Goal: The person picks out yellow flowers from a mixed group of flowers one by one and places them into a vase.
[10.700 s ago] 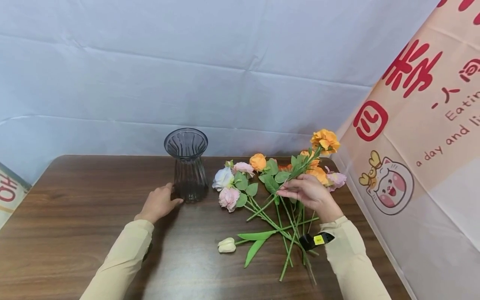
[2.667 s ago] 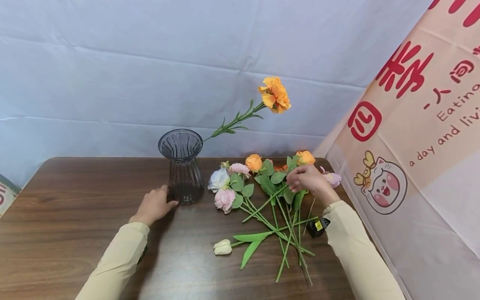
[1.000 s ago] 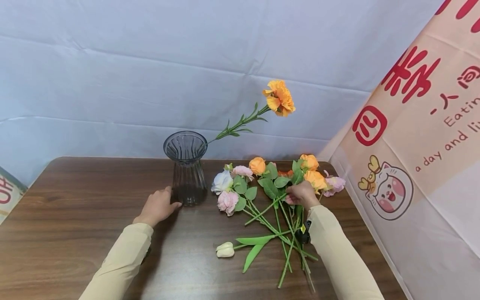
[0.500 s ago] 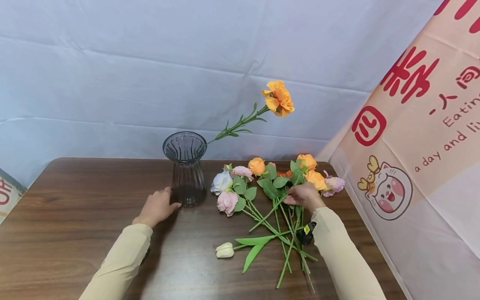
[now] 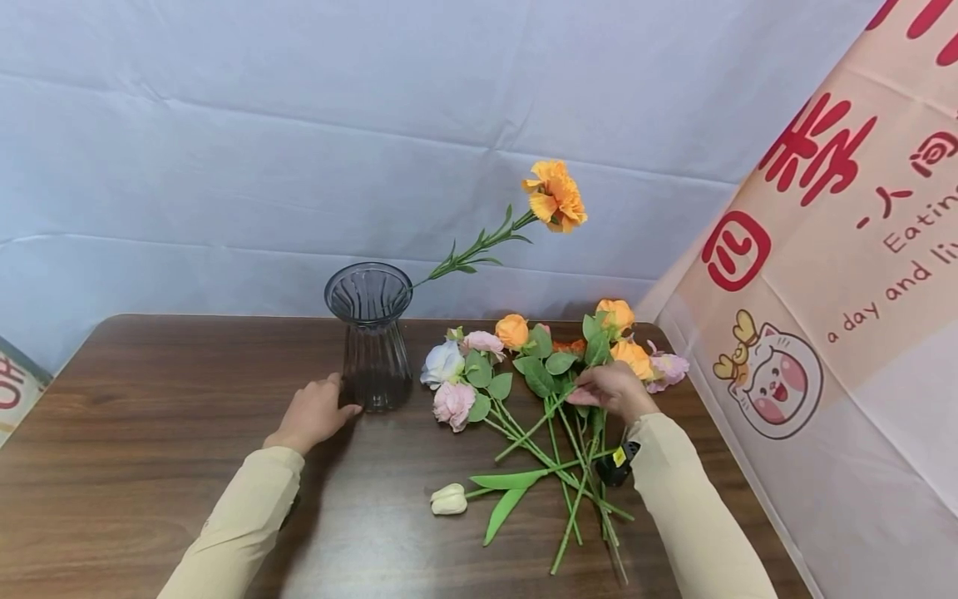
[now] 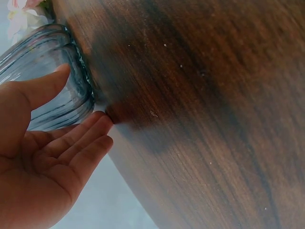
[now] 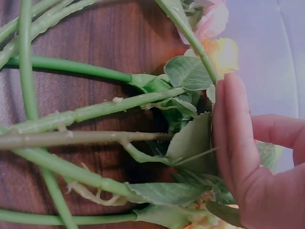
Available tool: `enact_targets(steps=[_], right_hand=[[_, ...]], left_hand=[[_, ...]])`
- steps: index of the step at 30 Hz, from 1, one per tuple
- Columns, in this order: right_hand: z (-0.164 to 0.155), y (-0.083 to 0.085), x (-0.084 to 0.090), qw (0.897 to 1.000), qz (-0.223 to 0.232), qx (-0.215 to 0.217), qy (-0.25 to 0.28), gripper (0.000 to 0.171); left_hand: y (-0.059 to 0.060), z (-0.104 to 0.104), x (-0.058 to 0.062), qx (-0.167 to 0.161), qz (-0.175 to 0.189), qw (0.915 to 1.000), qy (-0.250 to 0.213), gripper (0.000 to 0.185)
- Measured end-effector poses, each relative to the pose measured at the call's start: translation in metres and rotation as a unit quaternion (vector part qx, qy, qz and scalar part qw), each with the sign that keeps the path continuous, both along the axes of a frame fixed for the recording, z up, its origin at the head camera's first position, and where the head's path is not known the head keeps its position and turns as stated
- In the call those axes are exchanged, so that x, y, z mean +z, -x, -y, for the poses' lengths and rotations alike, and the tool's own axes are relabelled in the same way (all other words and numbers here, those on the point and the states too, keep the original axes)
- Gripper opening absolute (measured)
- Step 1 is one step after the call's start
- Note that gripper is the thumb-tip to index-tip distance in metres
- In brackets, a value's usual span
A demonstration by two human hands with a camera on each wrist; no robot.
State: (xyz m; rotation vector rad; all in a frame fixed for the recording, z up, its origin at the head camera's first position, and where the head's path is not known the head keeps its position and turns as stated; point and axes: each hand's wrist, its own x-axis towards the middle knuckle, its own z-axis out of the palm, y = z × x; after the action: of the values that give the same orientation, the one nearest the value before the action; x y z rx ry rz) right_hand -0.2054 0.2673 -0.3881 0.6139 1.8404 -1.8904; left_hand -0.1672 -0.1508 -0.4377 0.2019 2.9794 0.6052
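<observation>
Since half a second ago, little has shifted: the right hand has edged slightly to the right among the loose bunch of green-stemmed artificial flowers lying on the dark brown wooden desk, and the orange bloom at the far end of the bunch sits a touch higher. Its fingers curl over the leaves and stems near the orange heads; in the right wrist view the fingers lie straight against a green leaf with the thumb apart, so whether a stem is actually pinched cannot be told.

The left hand has not moved: it rests on the desk with relaxed, straight fingers touching the base of the ribbed smoky-grey glass vase, thumb against the glass wall, as the left wrist view shows.

One orange carnation on a long green stem stands in the vase as before, leaning out to the right over the rim. A cream tulip with long green leaves lies apart at the near side of the bunch, unchanged.
</observation>
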Motion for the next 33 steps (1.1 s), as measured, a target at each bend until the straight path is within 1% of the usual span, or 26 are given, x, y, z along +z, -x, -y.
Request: enact_targets(steps=[5,9,16,21,27,33], right_hand=[[-0.001,-0.001,0.004,1.0,0.001,0.011,0.017,0.021],[-0.003,-0.001,0.007,0.999,0.003,0.014,0.029,0.019],[-0.005,-0.003,0.018,0.999,-0.004,0.001,0.036,0.013],[-0.006,-0.004,0.025,0.998,-0.01,0.007,0.057,0.011],[-0.007,-0.004,0.028,0.997,-0.009,0.015,0.079,0.012],[-0.007,-0.005,0.031,0.996,-0.016,0.019,0.082,0.009]], left_hand=[[-0.001,-0.001,0.001,0.002,0.005,1.0,-0.001,0.059],[-0.002,-0.002,0.002,0.001,0.006,1.0,0.002,0.059],[-0.003,-0.001,0.002,0.0,0.006,1.0,0.0,0.06],[-0.002,-0.001,0.001,0.0,0.004,1.0,0.001,0.06],[0.0,0.0,0.001,-0.004,0.003,1.0,0.004,0.06],[0.0,0.0,0.001,-0.004,0.003,1.0,0.008,0.061]])
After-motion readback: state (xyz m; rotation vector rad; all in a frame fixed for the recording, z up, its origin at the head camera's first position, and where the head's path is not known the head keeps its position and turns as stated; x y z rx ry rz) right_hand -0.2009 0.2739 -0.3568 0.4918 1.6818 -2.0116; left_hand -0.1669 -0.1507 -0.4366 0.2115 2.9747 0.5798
